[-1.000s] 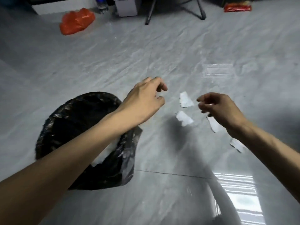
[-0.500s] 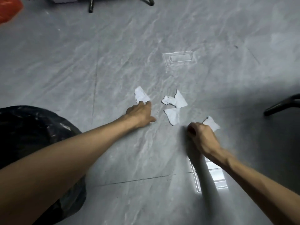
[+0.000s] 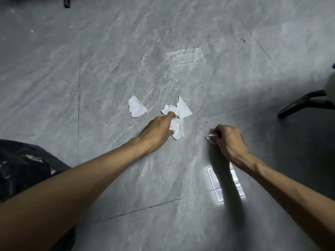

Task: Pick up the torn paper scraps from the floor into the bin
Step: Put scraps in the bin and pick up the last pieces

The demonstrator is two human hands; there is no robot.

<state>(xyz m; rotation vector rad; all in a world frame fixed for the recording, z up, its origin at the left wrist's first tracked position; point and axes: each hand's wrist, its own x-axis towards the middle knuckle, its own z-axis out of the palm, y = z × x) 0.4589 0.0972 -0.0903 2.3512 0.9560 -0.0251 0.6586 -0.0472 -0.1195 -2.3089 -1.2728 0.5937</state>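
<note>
Pinched in the right hand (image 3: 229,140), a small white scrap (image 3: 211,137) pokes out from curled fingers just above the grey floor (image 3: 108,60). Left hand (image 3: 159,129) reaches forward, fingers gathering two crumpled torn scraps (image 3: 178,116) lying together. One more scrap (image 3: 136,109) lies flat beside them; the black-lined bin (image 3: 21,171) sits near left

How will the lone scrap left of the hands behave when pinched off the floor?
The lone scrap looks like thin, creased torn paper: probably floppy and very light. It lies nearly flat on the glossy floor, so fingers may slide it before catching an edge. Likely crumples harmlessly.
</note>
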